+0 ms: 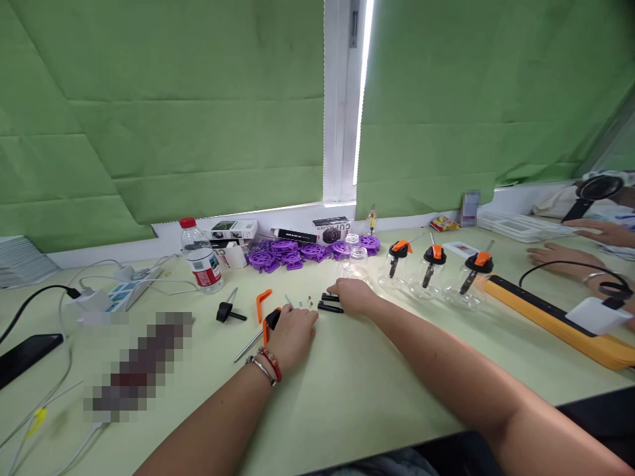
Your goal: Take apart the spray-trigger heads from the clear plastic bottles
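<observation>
My left hand [292, 335] lies palm down on the table, fingers loosely spread. It partly covers a black lid-like part [272, 318], beside an orange bent lever [266, 332] and a metal rod [249, 346]. With its fingertips at the far one of two slim black parts, my right hand [353, 297] grips its end; the nearer slim black part [330, 307] lies just in front. Tiny metal pieces [310, 301] are scattered between the hands. To the left are another orange lever [262, 304] and a black lid with a spout [228, 311].
Glass bottles with black-and-orange tops [434, 256] stand on the right, near a yellow power strip [550, 317]. Purple plastic parts [285, 252] line the back beside a water bottle [201, 261]. Another person's hands [565, 259] are at far right. Cables [64, 344] cross the left.
</observation>
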`<state>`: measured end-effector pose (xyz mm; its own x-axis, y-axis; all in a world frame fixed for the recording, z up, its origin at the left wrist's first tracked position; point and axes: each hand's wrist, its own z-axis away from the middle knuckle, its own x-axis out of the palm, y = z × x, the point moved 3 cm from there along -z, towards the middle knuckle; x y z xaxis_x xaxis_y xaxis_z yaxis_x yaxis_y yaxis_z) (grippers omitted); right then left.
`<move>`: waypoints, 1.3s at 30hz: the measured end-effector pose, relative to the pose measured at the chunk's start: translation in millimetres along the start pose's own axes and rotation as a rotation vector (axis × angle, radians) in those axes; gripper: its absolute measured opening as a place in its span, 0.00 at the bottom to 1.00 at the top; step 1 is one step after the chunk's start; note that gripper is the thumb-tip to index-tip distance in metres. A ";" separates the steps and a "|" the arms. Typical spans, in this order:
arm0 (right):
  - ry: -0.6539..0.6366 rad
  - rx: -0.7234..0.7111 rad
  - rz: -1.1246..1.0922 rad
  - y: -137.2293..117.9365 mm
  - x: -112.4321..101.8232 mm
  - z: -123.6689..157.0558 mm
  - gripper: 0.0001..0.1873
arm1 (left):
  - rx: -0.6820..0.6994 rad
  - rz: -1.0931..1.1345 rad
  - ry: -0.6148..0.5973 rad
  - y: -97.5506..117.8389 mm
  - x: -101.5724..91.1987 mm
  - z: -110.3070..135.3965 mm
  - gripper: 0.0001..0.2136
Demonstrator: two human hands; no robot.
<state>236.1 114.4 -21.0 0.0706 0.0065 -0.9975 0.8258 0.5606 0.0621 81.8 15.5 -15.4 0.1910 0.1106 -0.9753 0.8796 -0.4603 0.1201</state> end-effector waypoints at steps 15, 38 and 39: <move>-0.055 0.104 -0.183 5.5 -11.2 -12.3 0.22 | -0.023 -0.009 -0.047 1.9 -3.0 1.6 0.06; 0.215 0.213 -0.656 14.3 17.5 -22.2 0.17 | -0.022 -0.024 -0.077 1.4 -3.6 1.2 0.06; 0.234 0.212 -0.679 14.0 19.2 -21.9 0.17 | -0.024 -0.027 -0.079 1.2 -3.4 1.2 0.06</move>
<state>236.7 140.6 -40.1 -0.5944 -0.0954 -0.7985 0.7370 0.3328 -0.5883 81.7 13.5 -12.2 0.1330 0.0520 -0.9897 0.8942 -0.4370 0.0972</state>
